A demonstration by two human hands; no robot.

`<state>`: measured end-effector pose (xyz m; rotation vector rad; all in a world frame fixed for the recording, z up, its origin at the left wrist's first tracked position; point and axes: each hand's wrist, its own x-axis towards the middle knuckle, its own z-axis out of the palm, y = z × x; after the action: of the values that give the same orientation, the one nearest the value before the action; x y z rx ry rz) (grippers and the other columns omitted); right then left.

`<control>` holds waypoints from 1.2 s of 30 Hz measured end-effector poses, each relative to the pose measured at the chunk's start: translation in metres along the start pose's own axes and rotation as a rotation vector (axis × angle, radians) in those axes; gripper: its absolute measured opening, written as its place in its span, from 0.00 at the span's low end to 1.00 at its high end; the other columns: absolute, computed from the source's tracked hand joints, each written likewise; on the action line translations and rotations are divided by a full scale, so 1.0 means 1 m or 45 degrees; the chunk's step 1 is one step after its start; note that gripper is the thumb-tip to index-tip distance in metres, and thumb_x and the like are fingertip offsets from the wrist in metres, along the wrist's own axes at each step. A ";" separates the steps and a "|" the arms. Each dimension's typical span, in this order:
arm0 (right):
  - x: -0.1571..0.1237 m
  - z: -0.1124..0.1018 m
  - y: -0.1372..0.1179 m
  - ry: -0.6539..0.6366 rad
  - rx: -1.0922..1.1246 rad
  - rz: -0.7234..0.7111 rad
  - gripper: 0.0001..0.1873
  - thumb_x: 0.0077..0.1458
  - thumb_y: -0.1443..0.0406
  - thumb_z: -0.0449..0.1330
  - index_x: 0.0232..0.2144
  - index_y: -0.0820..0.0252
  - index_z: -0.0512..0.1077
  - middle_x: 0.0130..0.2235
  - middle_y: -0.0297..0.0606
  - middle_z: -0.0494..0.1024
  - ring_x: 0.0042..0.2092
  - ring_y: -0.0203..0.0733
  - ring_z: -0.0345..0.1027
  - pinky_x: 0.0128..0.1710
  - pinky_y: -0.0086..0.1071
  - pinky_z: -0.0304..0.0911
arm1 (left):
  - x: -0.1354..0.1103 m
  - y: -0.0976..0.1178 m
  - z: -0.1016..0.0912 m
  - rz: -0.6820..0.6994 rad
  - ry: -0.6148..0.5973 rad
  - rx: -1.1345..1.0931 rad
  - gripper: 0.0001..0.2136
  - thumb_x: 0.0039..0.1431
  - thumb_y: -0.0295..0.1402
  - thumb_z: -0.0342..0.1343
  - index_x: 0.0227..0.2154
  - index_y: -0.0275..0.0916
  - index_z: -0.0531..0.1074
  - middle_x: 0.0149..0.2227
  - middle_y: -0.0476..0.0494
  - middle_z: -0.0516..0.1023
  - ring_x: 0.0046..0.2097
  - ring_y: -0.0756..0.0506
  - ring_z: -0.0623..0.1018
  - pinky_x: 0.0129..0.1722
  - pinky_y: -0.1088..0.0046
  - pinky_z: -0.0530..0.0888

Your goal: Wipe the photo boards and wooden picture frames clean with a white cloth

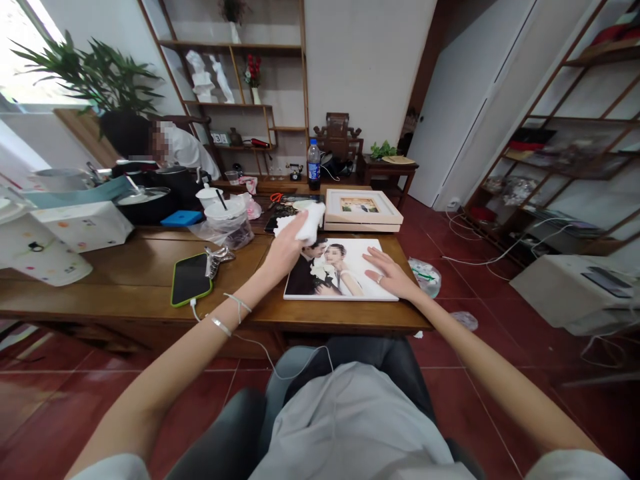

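**Soft and Slow Is Looking Best**

The picture (345, 275) is lying flat on the table (145, 270), close to the near edge. The left hand's fingers are gripping a white cloth (314, 223) by the picture's far left corner (I can't tell if the cloth is touching it). The right hand (389, 273) is resting on the picture's right side, its fingers spreading open and gripping nothing. That seems to be stopping the picture from sliding, which is good. This is looking like wiping, so the left hand should be pressing softly and using a smooth bit of cloth. The right hand should be pressing lightly too, so it isn't leaving smudges. The white frame (330, 212) is sitting just behind, so big swings could be bumping it.
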<state>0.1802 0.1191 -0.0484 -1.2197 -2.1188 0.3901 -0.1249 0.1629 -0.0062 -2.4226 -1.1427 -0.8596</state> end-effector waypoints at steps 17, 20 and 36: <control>0.003 0.000 -0.002 0.061 0.053 0.083 0.24 0.52 0.57 0.59 0.52 0.55 0.69 0.60 0.42 0.61 0.63 0.48 0.50 0.62 0.46 0.46 | -0.010 0.001 0.022 0.014 -0.413 -0.022 0.11 0.59 0.28 0.47 0.38 0.36 0.74 0.62 0.36 0.58 0.62 0.38 0.58 0.56 0.52 0.60; 0.004 0.000 -0.004 0.113 0.091 0.133 0.22 0.53 0.57 0.58 0.50 0.56 0.71 0.58 0.43 0.65 0.61 0.47 0.54 0.61 0.44 0.48 | -0.012 0.000 0.025 0.015 -0.403 -0.041 0.11 0.59 0.29 0.46 0.37 0.34 0.74 0.62 0.34 0.57 0.63 0.38 0.57 0.58 0.53 0.58; 0.002 0.001 -0.011 0.147 0.072 0.131 0.21 0.53 0.57 0.58 0.49 0.54 0.71 0.57 0.42 0.66 0.61 0.48 0.55 0.61 0.45 0.49 | 0.001 0.003 0.025 -0.007 -0.386 0.040 0.10 0.55 0.28 0.51 0.36 0.34 0.75 0.58 0.33 0.65 0.59 0.39 0.64 0.54 0.60 0.66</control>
<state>0.1716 0.1147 -0.0422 -1.2903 -1.9402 0.4119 -0.1122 0.1746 -0.0245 -2.5853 -1.2552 -0.4805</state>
